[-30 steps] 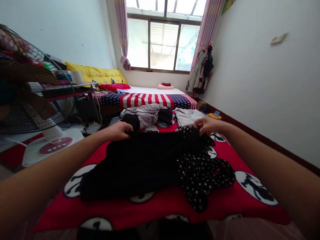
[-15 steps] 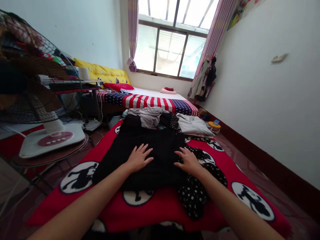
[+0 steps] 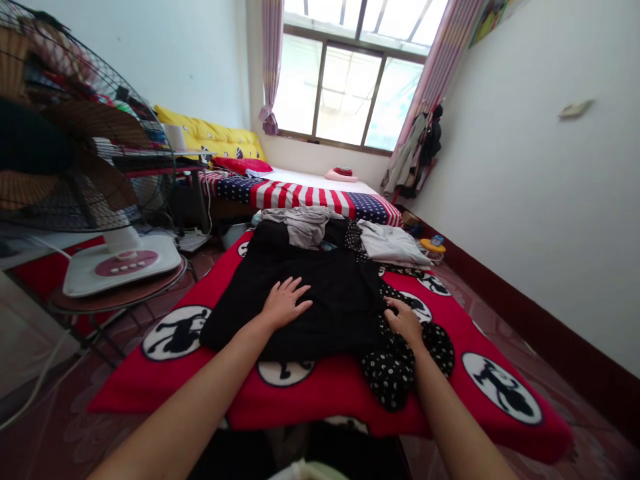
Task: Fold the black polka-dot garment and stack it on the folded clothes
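A black garment [image 3: 320, 287] lies spread out on a red cover with white round prints. My left hand [image 3: 284, 305] rests flat on it, fingers spread. At the garment's right edge, my right hand [image 3: 404, 321] has its fingers curled, thumb and forefinger pinching the black cloth. Beneath and beside that hand lies a crumpled black cloth with white dots [image 3: 390, 373]. The garment's exact kind cannot be made out.
Behind the garment lie a grey cloth [image 3: 306, 227] and a folded white garment [image 3: 393, 241]. The red cover [image 3: 310, 407] drapes over the surface edges. To the left, a fan [image 3: 125, 257] stands on a round stool. A bed [image 3: 300, 197] is under the window.
My right hand has moved right, from lying open on the black garment to its right edge, and its fingers have curled in. My left hand stays flat on the cloth.
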Demonstrator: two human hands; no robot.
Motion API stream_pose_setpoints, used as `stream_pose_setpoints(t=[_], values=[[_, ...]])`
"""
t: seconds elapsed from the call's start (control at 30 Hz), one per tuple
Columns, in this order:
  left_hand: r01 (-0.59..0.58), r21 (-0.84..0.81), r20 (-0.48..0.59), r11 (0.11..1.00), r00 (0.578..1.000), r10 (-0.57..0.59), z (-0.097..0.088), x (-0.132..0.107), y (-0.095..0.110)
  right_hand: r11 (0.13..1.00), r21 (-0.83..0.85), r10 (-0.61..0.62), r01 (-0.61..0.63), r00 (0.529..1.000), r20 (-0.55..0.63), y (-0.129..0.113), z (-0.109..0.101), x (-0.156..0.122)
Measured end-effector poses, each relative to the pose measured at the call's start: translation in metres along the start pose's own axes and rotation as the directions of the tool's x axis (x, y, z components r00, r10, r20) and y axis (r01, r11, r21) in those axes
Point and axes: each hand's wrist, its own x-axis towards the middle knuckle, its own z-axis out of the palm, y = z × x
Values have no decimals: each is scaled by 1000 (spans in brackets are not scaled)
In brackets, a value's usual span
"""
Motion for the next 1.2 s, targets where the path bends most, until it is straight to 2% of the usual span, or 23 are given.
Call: stream_pose_setpoints(t=[0.3, 1.2], values=[[8, -17, -3, 1000, 1000, -8, -3, 0, 1, 998, 51, 22, -22, 1000, -2, 1, 0, 4], [5, -10, -20, 1000, 1000, -5, -2, 1, -2, 1000, -13, -17, 16, 997, -70, -3, 5, 2]])
